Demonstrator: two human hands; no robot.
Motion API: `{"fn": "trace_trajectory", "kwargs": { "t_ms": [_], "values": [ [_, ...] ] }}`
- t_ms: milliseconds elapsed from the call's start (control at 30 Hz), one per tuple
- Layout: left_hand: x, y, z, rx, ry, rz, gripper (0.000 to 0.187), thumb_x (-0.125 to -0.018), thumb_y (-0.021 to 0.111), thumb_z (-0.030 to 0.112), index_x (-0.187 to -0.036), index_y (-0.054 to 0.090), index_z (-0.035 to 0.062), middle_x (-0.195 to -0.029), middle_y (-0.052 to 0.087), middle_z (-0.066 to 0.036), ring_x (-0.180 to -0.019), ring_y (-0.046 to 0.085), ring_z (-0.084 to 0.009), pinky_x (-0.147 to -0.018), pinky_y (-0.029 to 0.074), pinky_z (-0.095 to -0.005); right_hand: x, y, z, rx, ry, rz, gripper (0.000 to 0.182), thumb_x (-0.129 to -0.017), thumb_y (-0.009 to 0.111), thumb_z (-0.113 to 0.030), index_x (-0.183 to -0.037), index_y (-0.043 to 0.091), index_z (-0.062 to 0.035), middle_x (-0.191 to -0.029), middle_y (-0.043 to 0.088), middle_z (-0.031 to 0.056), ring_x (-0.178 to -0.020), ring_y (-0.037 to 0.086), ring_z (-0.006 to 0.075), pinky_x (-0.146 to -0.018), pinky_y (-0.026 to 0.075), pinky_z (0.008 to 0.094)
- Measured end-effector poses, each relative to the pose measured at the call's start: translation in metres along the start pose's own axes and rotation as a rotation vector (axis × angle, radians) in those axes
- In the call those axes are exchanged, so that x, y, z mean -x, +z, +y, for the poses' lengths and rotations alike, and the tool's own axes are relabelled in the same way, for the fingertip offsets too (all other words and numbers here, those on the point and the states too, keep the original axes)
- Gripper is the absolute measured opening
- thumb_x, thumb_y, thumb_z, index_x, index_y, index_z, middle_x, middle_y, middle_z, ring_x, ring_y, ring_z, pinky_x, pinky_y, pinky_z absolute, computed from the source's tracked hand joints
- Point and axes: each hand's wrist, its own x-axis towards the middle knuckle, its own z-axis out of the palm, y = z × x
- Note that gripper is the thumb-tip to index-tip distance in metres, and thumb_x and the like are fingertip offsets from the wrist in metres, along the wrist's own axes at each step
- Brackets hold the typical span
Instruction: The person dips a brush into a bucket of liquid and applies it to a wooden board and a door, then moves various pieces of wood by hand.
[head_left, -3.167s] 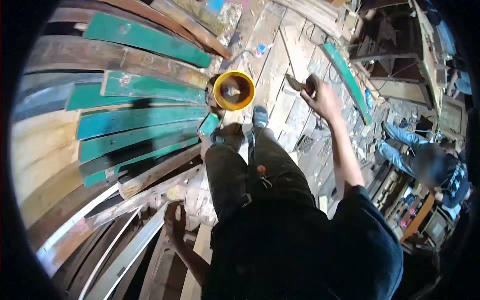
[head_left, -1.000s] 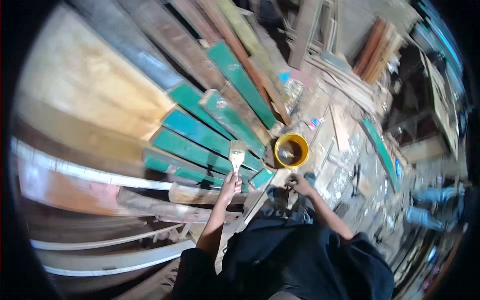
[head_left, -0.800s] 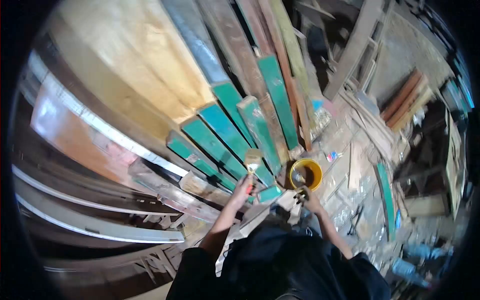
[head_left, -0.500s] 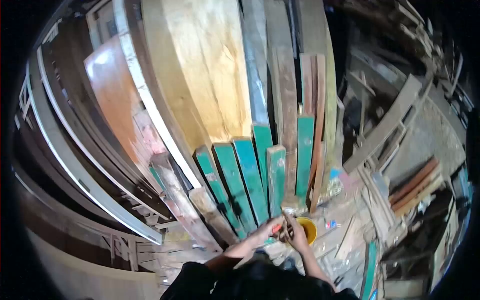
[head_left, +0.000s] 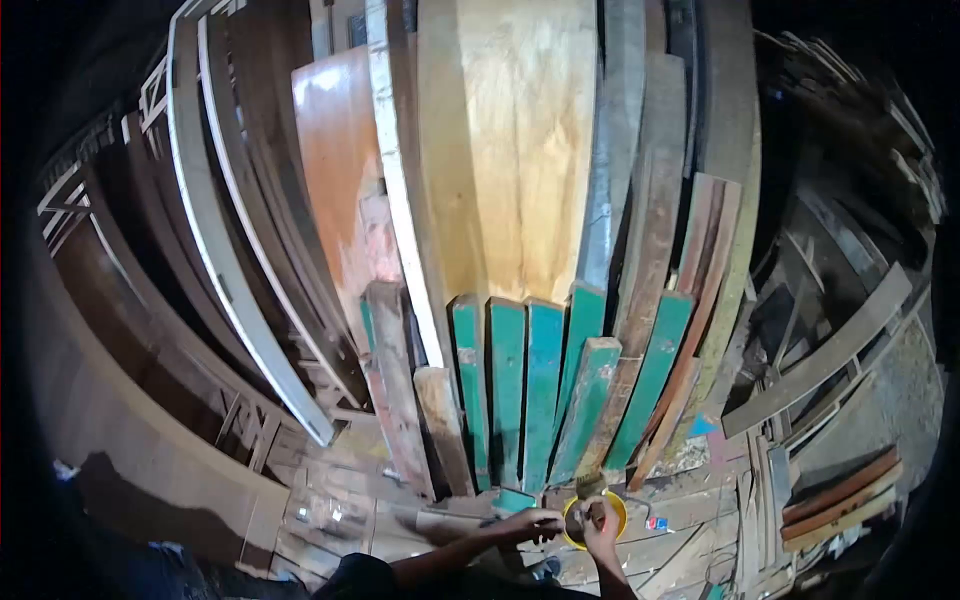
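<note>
My right hand [head_left: 601,526] is closed around what looks like a wide paintbrush [head_left: 591,486], its tan head pointing up and away from me. That hand is over a yellow bucket [head_left: 623,523], hiding part of its opening. At the bucket's left rim is my left hand [head_left: 534,525], with loosely bent fingers apart and nothing visible in them. Just beyond the hands, several green-painted boards [head_left: 507,390] lean upright in a row. A bare wooden board [head_left: 438,420] stands to their left.
A tall plywood panel [head_left: 530,150] and a white-edged post [head_left: 398,200] rise behind the boards. Long metal-edged frames [head_left: 195,190] lean at the left. Stacked reddish planks [head_left: 845,490] and scrap wood lie at the right. A small blue-and-red packet [head_left: 656,523] is on the plank floor.
The view has swung, shifting the boards. My hands, together at the brush before, have moved apart; the brush is in my right hand. The red object by my left hand no longer shows.
</note>
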Motion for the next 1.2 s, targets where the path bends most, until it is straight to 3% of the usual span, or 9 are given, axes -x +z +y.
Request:
{"fn": "trace_trajectory", "kwargs": {
  "t_ms": [133, 267, 400, 467, 633, 800, 867, 1033, 1200],
  "values": [
    [0.037, -0.022, 0.006, -0.274, 0.348, 0.198, 0.024, -0.102, 0.056, 0.02, -0.116, 0.06, 0.0006, -0.099, 0.063, -0.006, -0.095, 0.059, -0.0123, -0.084, 0.049, -0.0303, -0.01, 0.004, 0.021, -0.077, 0.178, 0.003, 0.013, -0.097, 0.061, -0.016, -0.098, 0.059, -0.0032, -0.081, 0.057, 0.0034, -0.078, 0.054, 0.0104, -0.073, 0.044, 0.0263],
    [0.088, -0.054, 0.05, -0.166, 0.018, 0.251, 0.027, -0.103, 0.054, 0.023, -0.117, 0.061, 0.0006, -0.104, 0.065, -0.008, -0.098, 0.059, -0.0143, -0.086, 0.049, -0.0307, -0.043, 0.022, -0.03, -0.24, 0.098, 0.013, 0.013, -0.098, 0.059, -0.017, -0.104, 0.058, -0.0052, -0.083, 0.054, -0.0012, -0.074, 0.049, 0.0071, -0.069, 0.041, 0.0226],
    [0.16, -0.096, 0.005, -0.058, 0.23, 0.438, 0.03, -0.102, 0.056, 0.026, -0.114, 0.065, 0.0003, -0.1, 0.069, -0.007, -0.09, 0.063, -0.0131, -0.08, 0.051, -0.0298, -0.066, 0.05, -0.043, -0.357, 0.081, 0.037, 0.024, -0.096, 0.054, -0.01, -0.12, 0.053, -0.0052, -0.09, 0.054, 0.0001, -0.067, 0.047, 0.0067, -0.059, 0.04, 0.0218],
    [0.21, -0.114, -0.002, 0.05, 0.028, 0.599, 0.028, -0.102, 0.056, 0.025, -0.111, 0.068, 0.0007, -0.103, 0.07, -0.007, -0.092, 0.063, -0.0137, -0.083, 0.052, -0.0312, -0.072, 0.071, -0.059, -0.443, 0.181, 0.12, 0.027, -0.095, 0.052, -0.006, -0.122, 0.052, -0.0052, -0.092, 0.054, 0.0013, -0.064, 0.047, 0.0067, -0.054, 0.04, 0.0222],
    [0.32, -0.161, 0.001, -0.055, -0.013, 0.865, 0.029, -0.102, 0.055, 0.022, -0.109, 0.069, -0.002, -0.102, 0.071, -0.007, -0.092, 0.064, -0.0145, -0.083, 0.052, -0.0314, -0.086, 0.137, -0.06, -0.827, 0.474, 0.508, 0.037, -0.101, 0.046, -0.035, -0.126, 0.056, -0.0097, -0.081, 0.056, -0.0028, -0.06, 0.046, 0.0071, -0.053, 0.037, 0.0228],
    [0.382, -0.186, -0.019, 0.033, 0.006, 1.032, 0.032, -0.102, 0.056, 0.025, -0.108, 0.068, -0.0041, -0.099, 0.071, -0.008, -0.089, 0.063, -0.015, -0.081, 0.05, -0.0305, -0.095, 0.183, -0.048, -1.134, 0.531, 0.345, 0.048, -0.101, 0.042, -0.051, -0.124, 0.057, -0.0122, -0.092, 0.064, -0.0003, -0.06, 0.046, 0.0079, -0.051, 0.036, 0.0213],
    [0.399, -0.185, -0.031, 0.057, -0.014, 1.063, 0.033, -0.102, 0.057, 0.026, -0.107, 0.068, -0.0044, -0.1, 0.07, -0.008, -0.09, 0.063, -0.0152, -0.081, 0.05, -0.0305, -0.112, 0.206, -0.079, -1.07, 0.73, 0.409, 0.042, -0.101, 0.04, -0.053, -0.106, 0.059, -0.0159, -0.081, 0.062, -0.0037, -0.046, 0.036, 0.0075, -0.038, 0.019, 0.02],
    [0.43, -0.17, -0.066, 0.162, -0.068, 1.147, 0.033, -0.101, 0.058, 0.027, -0.108, 0.068, -0.0039, -0.103, 0.07, -0.008, -0.091, 0.063, -0.0147, -0.08, 0.049, -0.0293, -0.146, 0.241, -0.092, -1.023, 0.676, 0.325, 0.04, -0.102, 0.04, -0.049, -0.113, 0.059, -0.0146, -0.1, 0.067, -0.0017, -0.075, 0.061, 0.0087, -0.04, 0.029, 0.02],
    [0.426, -0.168, -0.077, 0.233, -0.083, 1.207, 0.03, -0.101, 0.059, 0.025, -0.11, 0.066, -0.0027, -0.101, 0.07, -0.007, -0.091, 0.063, -0.0138, -0.079, 0.049, -0.0286, -0.184, 0.247, -0.077, -1.072, 0.683, 0.283, 0.031, -0.102, 0.051, -0.041, -0.109, 0.059, -0.0116, -0.103, 0.068, 0.0027, -0.091, 0.066, 0.018, -0.076, 0.052, 0.0329]
  ]
}}
